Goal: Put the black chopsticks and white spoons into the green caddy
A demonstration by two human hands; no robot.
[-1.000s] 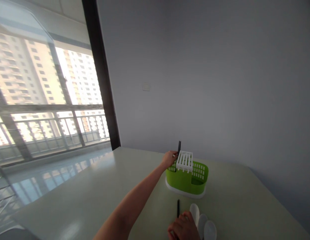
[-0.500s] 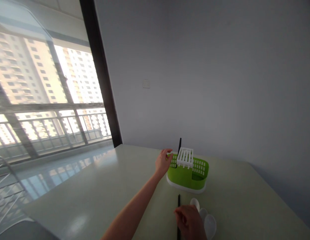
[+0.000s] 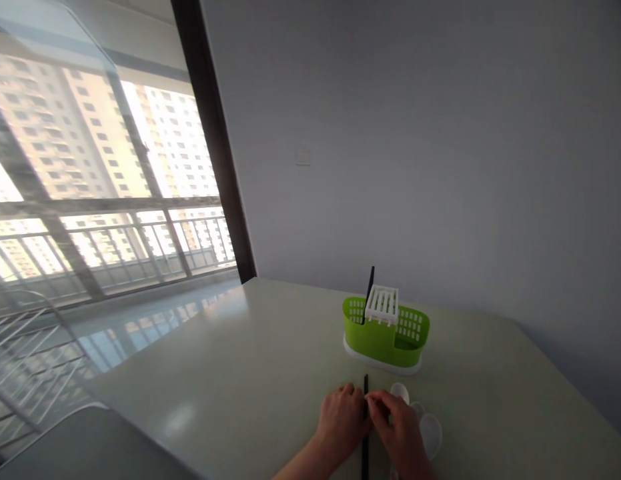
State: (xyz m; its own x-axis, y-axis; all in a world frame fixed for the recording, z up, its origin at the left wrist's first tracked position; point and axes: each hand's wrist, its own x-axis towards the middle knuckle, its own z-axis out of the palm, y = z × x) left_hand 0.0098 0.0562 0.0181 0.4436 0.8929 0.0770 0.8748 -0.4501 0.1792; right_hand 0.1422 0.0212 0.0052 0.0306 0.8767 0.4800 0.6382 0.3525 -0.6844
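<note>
Head view: chopsticks (image 3: 365, 459) lie between left hand (image 3: 341, 418) (curled) and right hand (image 3: 399, 427) (fingertips together).

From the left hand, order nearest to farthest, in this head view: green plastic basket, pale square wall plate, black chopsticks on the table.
1. Black chopsticks, at left hand's right side
2. Green basket, farther forward
3. Wall plate, high behind

Both hands are down at some black chopsticks (image 3: 365, 460). Green basket (image 3: 373, 343) sits just beyond the left hand (image 3: 341, 417), white spoons (image 3: 431, 435) beside the right (image 3: 396, 423).
</note>
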